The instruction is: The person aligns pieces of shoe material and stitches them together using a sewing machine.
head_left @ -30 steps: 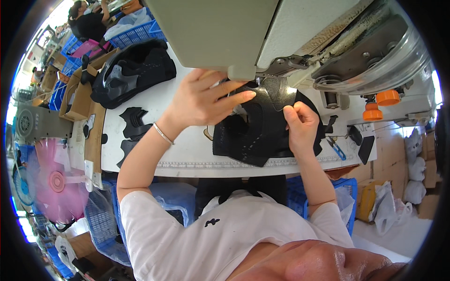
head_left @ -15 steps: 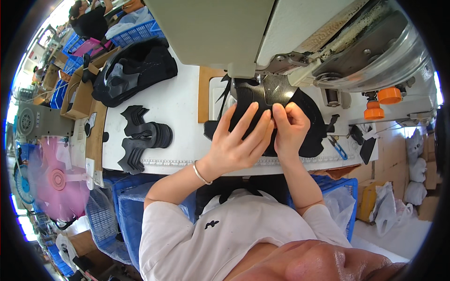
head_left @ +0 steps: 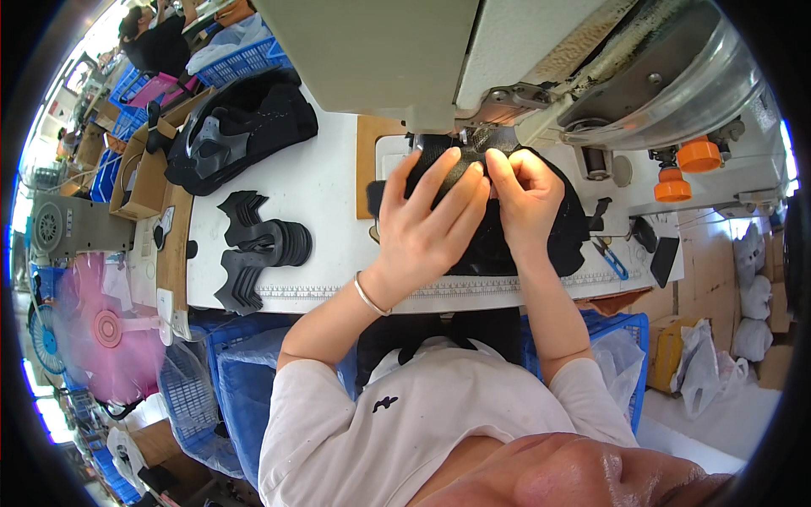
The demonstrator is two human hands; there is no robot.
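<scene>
Both your hands press flat on the black fabric shoe-upper piece (head_left: pixel 494 228), which lies at the far middle of the white worktop (head_left: pixel 321 186), its far end under the head of the grey sewing machine (head_left: pixel 524 76). Your left hand (head_left: pixel 427 224) spreads its fingers wide over it; your right hand (head_left: pixel 528 194) pinches its far edge just by the needle. Seaming looks only begun, by my judgement. A stack of black cut pieces (head_left: pixel 258 253) waits near the left edge, and a heap of black uppers (head_left: pixel 241 131) lies at the far left corner.
</scene>
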